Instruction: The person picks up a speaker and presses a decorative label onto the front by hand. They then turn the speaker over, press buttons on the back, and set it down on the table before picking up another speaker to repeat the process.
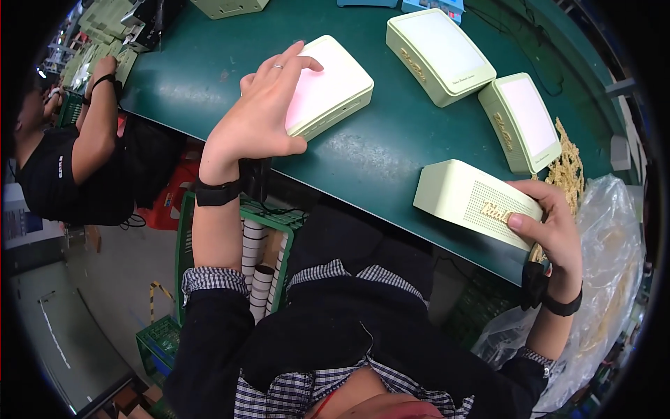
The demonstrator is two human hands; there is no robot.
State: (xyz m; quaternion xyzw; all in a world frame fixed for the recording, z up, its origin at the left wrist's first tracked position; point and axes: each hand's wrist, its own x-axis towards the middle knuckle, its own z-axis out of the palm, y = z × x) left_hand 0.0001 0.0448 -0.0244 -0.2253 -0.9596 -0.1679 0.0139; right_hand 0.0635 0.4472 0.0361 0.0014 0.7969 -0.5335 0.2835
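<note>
At the table's middle, a pale green box-shaped speaker lies with its white panel facing up and a pink glow beside my fingers. My left hand grips its left end, fingers over the panel and thumb at the near side. Close to the front edge, on the right, is another pale green speaker with a dotted grille and gold raised lettering. Its right end is held in my right hand, thumb on the grille beside the lettering. Fingers behind that end are partly hidden.
Two similar speakers stand at the back right of the green table. Past them lie a pile of gold lettering pieces and clear plastic bags. A green crate holds white cylinders below. A co-worker sits at left.
</note>
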